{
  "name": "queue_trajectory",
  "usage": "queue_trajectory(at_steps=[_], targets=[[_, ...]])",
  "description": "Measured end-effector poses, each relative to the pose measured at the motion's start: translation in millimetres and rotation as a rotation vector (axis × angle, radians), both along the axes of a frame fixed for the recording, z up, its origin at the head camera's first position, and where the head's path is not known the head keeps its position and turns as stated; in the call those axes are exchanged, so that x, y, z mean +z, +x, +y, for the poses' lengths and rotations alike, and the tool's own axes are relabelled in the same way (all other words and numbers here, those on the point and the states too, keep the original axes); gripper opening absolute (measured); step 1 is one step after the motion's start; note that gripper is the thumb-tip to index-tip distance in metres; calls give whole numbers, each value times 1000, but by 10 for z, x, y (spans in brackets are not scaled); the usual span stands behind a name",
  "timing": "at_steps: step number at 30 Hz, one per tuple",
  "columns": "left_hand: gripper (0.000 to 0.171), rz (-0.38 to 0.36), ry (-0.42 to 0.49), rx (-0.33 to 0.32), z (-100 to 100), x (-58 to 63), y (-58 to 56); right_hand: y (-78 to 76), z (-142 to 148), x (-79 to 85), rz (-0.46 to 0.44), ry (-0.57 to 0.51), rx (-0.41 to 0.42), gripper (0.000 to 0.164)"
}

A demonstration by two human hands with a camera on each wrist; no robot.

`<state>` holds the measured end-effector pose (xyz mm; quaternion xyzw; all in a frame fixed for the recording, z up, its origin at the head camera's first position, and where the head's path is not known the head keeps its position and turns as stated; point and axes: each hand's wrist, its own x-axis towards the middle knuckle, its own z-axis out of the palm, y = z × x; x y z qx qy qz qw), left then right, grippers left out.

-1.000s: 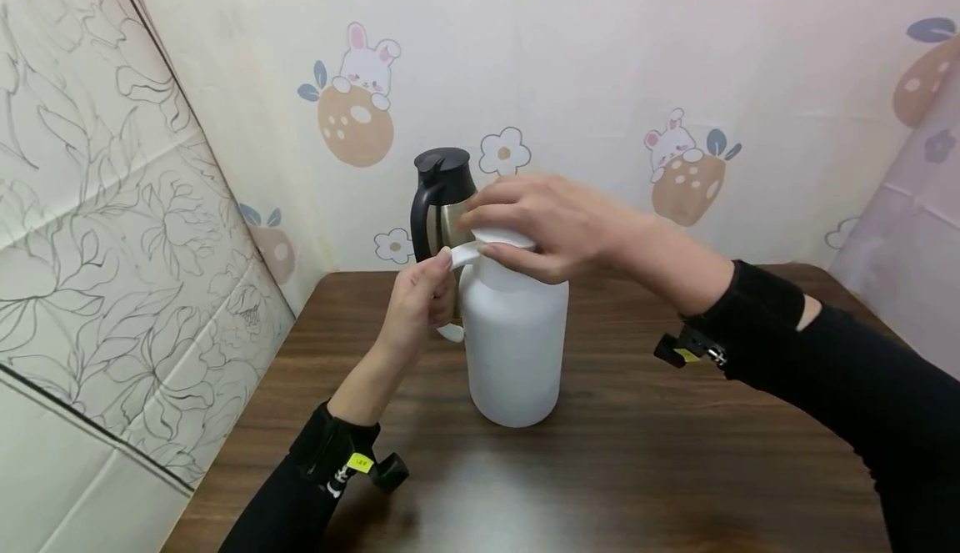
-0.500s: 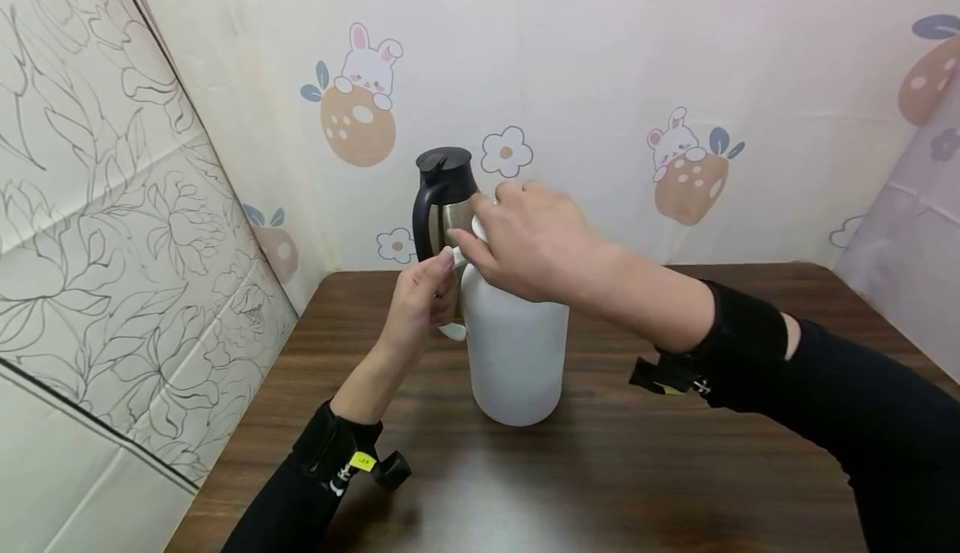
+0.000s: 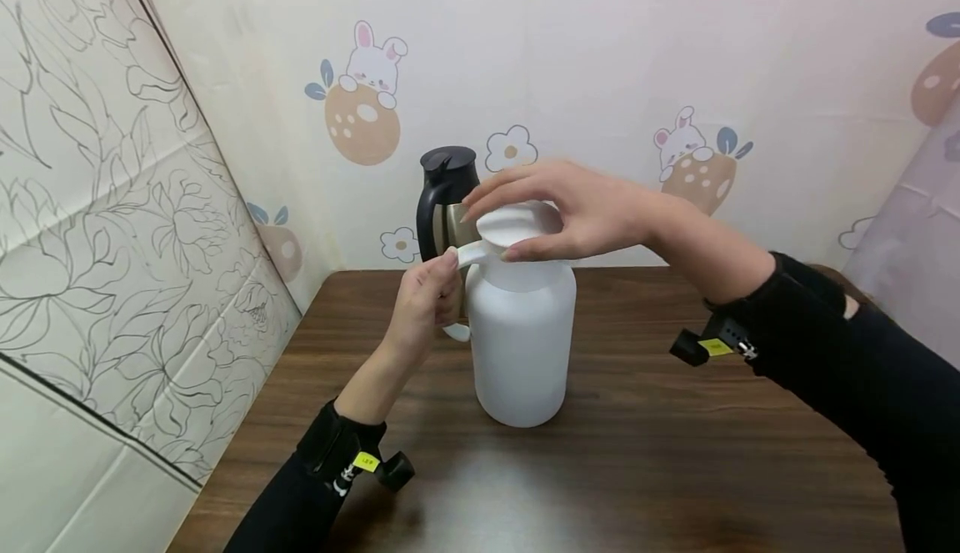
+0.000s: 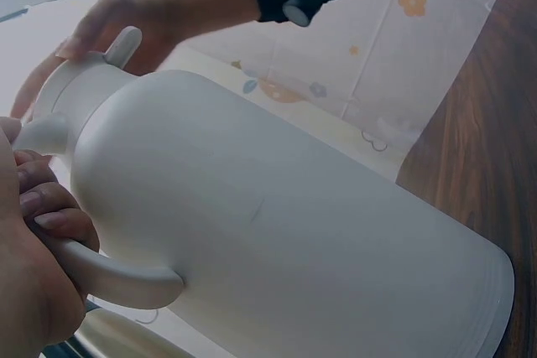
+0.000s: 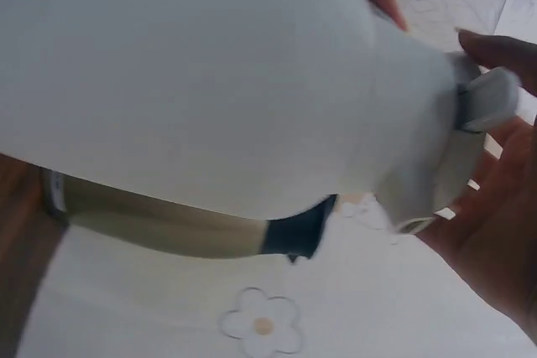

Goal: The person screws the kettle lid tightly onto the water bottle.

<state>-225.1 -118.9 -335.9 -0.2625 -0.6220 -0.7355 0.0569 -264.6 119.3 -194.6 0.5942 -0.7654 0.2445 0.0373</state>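
A white thermos jug (image 3: 521, 353) stands upright on the wooden table, its handle toward the left. My left hand (image 3: 427, 299) grips that handle (image 4: 138, 285), thumb on its upper end and fingers wrapped beneath. Over the jug's top, my right hand (image 3: 581, 207) is spread around the white lid (image 3: 519, 223). Its thumb lies along the near edge of the lid, while the long fingers reach past the far left side. Space shows between palm and lid. In the right wrist view a small tab (image 5: 491, 100) projects from the lid, and the spout (image 5: 409, 207) points away.
Close behind the jug, a steel thermos (image 3: 442, 223) with black top and handle stands partly hidden. The brown table (image 3: 637, 470) meets a printed curtain (image 3: 585, 61) at the back. A floral panel (image 3: 150, 228) borders the left side.
My right hand twisted across the lid half a second ago, hiding it; now it has swung back and loosened, with the lid showing. The left hand keeps its hold on the handle.
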Motion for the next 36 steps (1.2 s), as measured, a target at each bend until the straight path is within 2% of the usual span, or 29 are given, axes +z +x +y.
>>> queue_trajectory(at_steps=[3, 6, 8, 14, 17, 19, 21, 27, 29, 32, 36], targets=[[43, 4, 0, -3, -1, 3, 3, -48, -6, -79, -81, -8, 17, 41], [43, 4, 5, -9, 1, 4, 5, -22, -31, -130, -69, -13, -32, 38], [44, 4, 8, -10, 1, 4, 5, 41, -61, -134, -33, -6, -101, 35], [47, 21, 2, 9, -11, -1, 3, 289, -215, -110, 21, 76, -413, 38], [47, 14, -2, 16, -16, -10, 6, 342, -233, -93, 11, 127, -466, 44], [47, 5, -2, 15, -15, -19, 10, 337, -193, -75, -12, 146, -443, 47], [46, 0, 1, 10, -10, -25, 13, 290, -127, -66, -5, 123, -378, 46], [48, 5, 11, 2, 11, -6, 14, -44, 13, -219, 160, -194, -28, 33], [48, 7, 7, 4, 9, 0, 15, -114, 19, -302, 156, -258, 46, 36], [48, 12, 1, 3, 10, 5, 16, -141, 13, -409, 141, -301, 83, 38], [48, 11, 2, 4, 11, 2, 15, -108, -15, -483, 191, -323, 32, 35]])
